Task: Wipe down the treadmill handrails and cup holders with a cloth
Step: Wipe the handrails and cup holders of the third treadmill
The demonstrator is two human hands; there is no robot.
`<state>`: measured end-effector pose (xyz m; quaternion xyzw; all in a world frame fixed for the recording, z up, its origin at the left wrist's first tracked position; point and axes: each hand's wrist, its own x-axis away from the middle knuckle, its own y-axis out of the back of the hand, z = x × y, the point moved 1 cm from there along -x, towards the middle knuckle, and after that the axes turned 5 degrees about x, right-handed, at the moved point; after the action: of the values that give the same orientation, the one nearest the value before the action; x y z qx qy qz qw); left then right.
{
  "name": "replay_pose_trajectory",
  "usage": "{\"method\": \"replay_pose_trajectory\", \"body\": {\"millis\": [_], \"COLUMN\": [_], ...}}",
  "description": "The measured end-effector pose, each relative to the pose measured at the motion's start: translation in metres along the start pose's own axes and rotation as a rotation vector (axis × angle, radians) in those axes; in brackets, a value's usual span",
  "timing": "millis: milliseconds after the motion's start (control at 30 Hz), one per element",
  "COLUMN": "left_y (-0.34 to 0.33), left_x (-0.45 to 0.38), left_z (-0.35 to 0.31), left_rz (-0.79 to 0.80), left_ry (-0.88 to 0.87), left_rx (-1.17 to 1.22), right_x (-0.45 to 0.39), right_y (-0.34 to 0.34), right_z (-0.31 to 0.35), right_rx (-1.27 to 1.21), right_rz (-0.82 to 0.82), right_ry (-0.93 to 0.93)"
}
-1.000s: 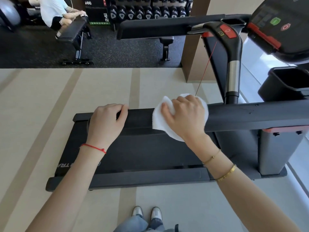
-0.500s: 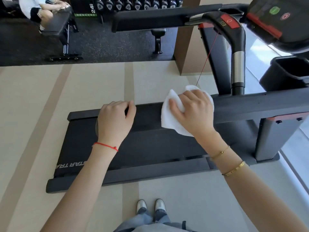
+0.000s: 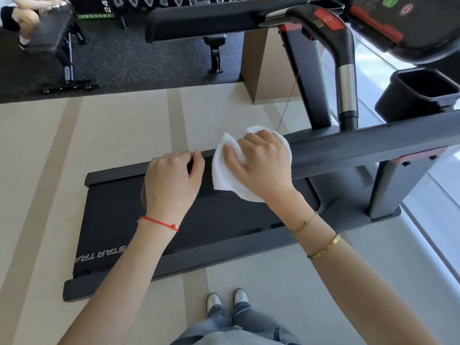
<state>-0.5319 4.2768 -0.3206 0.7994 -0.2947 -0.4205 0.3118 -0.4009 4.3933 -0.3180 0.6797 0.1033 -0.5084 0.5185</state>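
The near black handrail (image 3: 361, 145) of the treadmill runs from centre to the right edge. My right hand (image 3: 261, 163) presses a white cloth (image 3: 224, 175) around this rail. My left hand (image 3: 171, 183) grips the rail's free end just left of the cloth, fingers curled over it. The far handrail (image 3: 211, 18) crosses the top of the view. A black cup holder (image 3: 420, 93) sits at the right, under the console (image 3: 410, 23).
The treadmill belt (image 3: 119, 220) lies on the beige floor below the rail. A red safety cord (image 3: 296, 78) hangs from the console. A weight bench (image 3: 54, 38) with a seated person and a dumbbell rack (image 3: 174, 1) stand on black matting at the back. My shoes (image 3: 227, 301) are close to the deck.
My left hand and the cloth-holding right hand have drawn closer together on the rail. The camera has tilted down and shifted, so the gym background sits higher in view.
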Motion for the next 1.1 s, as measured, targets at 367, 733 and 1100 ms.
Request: {"method": "replay_pose_trajectory", "body": {"millis": [367, 733, 1100], "left_y": [-0.029, -0.088, -0.129], "left_x": [-0.027, -0.048, -0.051], "left_z": [-0.054, -0.138, -0.212], "left_rz": [0.149, 0.179, 0.02], "left_ry": [-0.142, -0.22, -0.09], "left_rx": [0.135, 0.2, 0.186], "right_x": [0.018, 0.03, 0.028], "right_y": [0.021, 0.04, 0.07], "right_z": [-0.086, -0.179, -0.277], "right_rx": [0.06, 0.137, 0.016], "right_rz": [-0.069, -0.155, -0.131], "right_ry": [0.034, -0.04, 0.046]}}
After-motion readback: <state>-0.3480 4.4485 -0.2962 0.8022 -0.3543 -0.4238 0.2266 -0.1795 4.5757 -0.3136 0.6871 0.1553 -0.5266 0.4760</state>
